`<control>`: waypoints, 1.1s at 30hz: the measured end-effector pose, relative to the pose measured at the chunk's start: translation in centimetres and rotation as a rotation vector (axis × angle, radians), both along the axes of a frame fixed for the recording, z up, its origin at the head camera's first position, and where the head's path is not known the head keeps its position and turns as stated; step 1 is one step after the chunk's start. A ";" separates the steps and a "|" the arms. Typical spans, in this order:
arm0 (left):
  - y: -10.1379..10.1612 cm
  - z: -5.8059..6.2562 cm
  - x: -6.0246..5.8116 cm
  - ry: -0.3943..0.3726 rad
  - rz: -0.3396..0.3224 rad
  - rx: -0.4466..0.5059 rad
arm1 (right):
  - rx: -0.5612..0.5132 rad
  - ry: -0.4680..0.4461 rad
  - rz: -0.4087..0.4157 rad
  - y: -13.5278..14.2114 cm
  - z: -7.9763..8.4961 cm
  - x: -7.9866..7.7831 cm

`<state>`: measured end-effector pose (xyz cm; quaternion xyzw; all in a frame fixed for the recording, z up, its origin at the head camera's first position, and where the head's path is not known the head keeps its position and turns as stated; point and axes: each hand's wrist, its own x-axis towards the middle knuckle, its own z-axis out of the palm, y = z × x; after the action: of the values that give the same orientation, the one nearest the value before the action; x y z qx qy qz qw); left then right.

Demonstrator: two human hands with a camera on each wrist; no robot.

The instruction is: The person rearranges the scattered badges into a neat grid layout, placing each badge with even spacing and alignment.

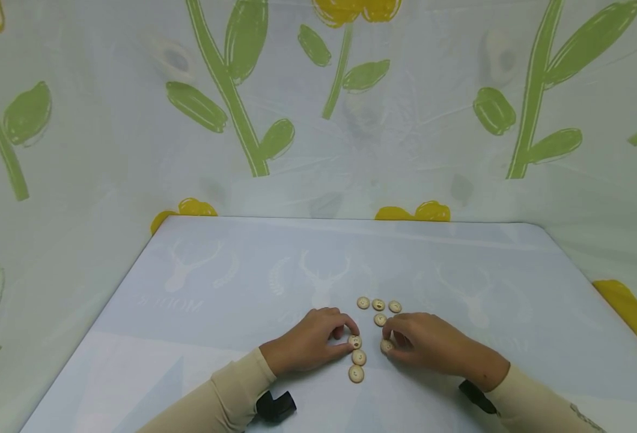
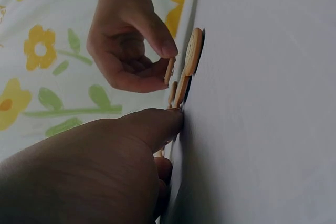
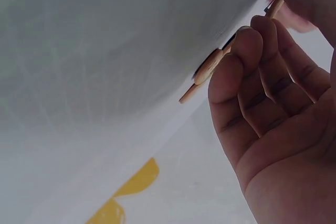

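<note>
My left hand (image 1: 314, 340) pinches a round tan button-like disc (image 1: 355, 341) between thumb and index finger, at the far end of a short column. Nearer me in that column lie two more discs, one (image 1: 359, 357) just below it and another (image 1: 356, 374) at the end. To the right, my right hand (image 1: 432, 344) pinches a similar disc (image 1: 386, 346) by its edges. The left wrist view shows this disc (image 2: 169, 71) edge-on between the fingertips, seemingly off the tabletop. Just beyond the right fingertips lies a disc (image 1: 380, 320), partly beside the index finger.
Three discs form a row farther back, with one disc (image 1: 378, 304) in its middle. The pale table (image 1: 232, 276) carries faint deer-head prints. A flower-patterned cloth (image 1: 405, 150) hangs behind and around it. Black wrist devices (image 1: 276, 408) sit under both forearms.
</note>
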<state>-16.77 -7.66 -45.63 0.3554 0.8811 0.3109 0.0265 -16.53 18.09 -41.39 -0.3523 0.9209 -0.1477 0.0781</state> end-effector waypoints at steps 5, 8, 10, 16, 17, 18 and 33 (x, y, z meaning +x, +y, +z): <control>-0.1 0.0 0.0 -0.006 -0.002 -0.005 | -0.019 -0.005 0.005 -0.4 0.3 -0.3; -0.1 0.0 0.0 -0.014 -0.002 -0.010 | -0.028 0.003 0.005 -0.7 0.4 -0.7; -0.1 0.1 -0.1 -0.013 -0.003 -0.010 | -0.030 0.027 0.011 -0.9 0.4 -0.9; -0.1 0.1 -0.1 -0.013 -0.001 -0.004 | -0.026 0.083 0.031 -1.6 0.4 -1.7; -0.1 0.2 -0.1 -0.015 -0.002 -0.001 | -0.029 0.084 0.034 -1.7 0.4 -1.8; -0.1 0.2 -0.1 -0.016 -0.002 0.001 | -0.031 0.083 0.037 -1.8 0.5 -1.9; -0.2 0.4 -0.1 -0.026 -0.003 0.000 | 0.006 0.054 0.009 -2.9 0.1 -3.6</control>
<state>-16.86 -7.84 -45.26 0.3527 0.8801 0.3155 0.0383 -20.08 15.19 -41.24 -0.3600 0.9215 -0.1349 0.0550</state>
